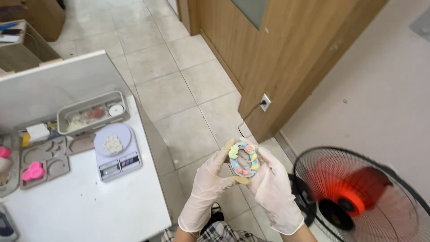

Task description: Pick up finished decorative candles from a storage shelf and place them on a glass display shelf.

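Both my hands wear thin whitish gloves and hold up a small oval ring-shaped piece (pixel 244 159), pale blue with little pink, yellow and green decorations on it. My left hand (pixel 208 186) grips it from the left side, with the thumb under its lower edge. My right hand (pixel 274 188) supports it from the right and behind. The piece is held over the tiled floor, to the right of the white table (pixel 85 210).
On the table stand a small digital scale (pixel 117 151) with a white lump on its plate, a grey tray (pixel 93 112) of bits, and grey moulds (pixel 45 161), one holding a pink shape. A running fan (pixel 358 197) stands at the lower right. A wooden door (pixel 277 49) is ahead.
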